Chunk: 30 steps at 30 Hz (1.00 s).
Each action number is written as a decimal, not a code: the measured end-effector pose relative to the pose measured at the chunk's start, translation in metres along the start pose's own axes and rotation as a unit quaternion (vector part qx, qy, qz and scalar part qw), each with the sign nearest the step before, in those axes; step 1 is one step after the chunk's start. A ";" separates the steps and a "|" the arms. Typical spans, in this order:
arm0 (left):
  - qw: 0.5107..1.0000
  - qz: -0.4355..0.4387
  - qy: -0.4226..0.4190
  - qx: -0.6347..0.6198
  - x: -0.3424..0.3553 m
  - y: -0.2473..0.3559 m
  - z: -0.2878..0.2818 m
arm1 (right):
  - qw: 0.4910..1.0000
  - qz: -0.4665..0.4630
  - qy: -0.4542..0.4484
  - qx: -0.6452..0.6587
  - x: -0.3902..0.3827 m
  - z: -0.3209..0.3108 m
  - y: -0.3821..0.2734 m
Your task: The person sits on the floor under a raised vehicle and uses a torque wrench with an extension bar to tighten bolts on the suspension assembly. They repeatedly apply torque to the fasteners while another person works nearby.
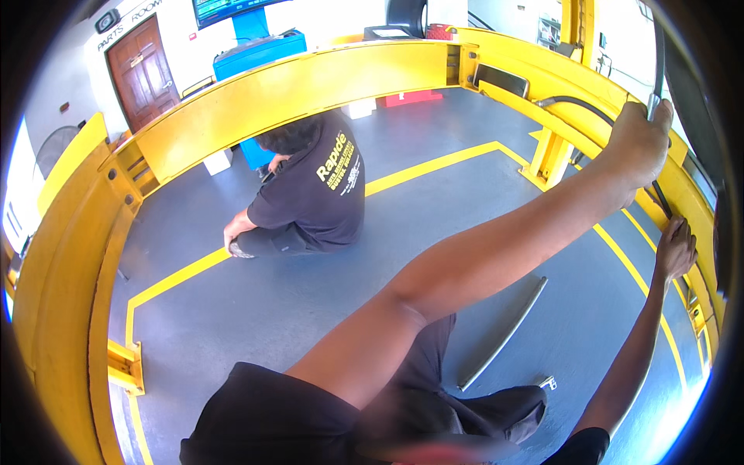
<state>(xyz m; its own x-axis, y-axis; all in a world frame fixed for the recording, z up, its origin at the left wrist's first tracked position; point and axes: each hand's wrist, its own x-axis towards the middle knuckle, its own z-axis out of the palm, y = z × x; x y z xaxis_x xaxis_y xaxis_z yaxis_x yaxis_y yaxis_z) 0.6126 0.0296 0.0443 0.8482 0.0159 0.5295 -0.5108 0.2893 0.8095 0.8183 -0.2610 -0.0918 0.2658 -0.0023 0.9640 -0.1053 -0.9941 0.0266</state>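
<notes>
My left arm stretches up across the view, and my left hand (pixel 639 143) is closed around a black hose. A silvery metal fitting (pixel 655 101) on the hose shows just above my fingers, and the hose (pixel 659 58) runs up from it at the far right. Below that fist, a dark length of what looks like the same hose (pixel 661 199) leads down to my right hand (pixel 676 248). The right fingers are curled around its lower end, close beside the yellow beam (pixel 701 225). What lies inside each fist is hidden.
Yellow steel beams (pixel 302 70) ring the work area. A person in a dark shirt (pixel 322 186) sits low on the floor ahead, facing away. A long grey tube (pixel 504 333) and a small metal piece (pixel 549 383) lie on the floor. A blue cabinet (pixel 260 56) stands beyond the beam.
</notes>
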 end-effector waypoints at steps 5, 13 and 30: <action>0.958 0.165 0.163 0.167 0.030 -0.049 0.016 | 0.998 0.035 -0.005 0.045 -0.001 -0.002 -0.001; 0.907 0.254 0.266 0.206 0.068 -0.096 0.031 | 0.992 0.090 -0.006 0.088 -0.001 -0.008 -0.009; 0.904 0.337 0.187 0.187 0.202 -0.181 0.042 | 0.994 0.023 0.109 -0.006 0.002 0.011 -0.003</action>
<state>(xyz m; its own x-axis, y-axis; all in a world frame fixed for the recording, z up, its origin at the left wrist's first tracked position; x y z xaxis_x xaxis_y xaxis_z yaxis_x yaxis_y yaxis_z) 0.8705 -0.0598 0.0151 0.2792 0.4100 0.8683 -0.8814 -0.2494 0.4012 0.8300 -0.2592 -0.0934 0.0463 -0.0229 0.9987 -0.1243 -0.9921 -0.0170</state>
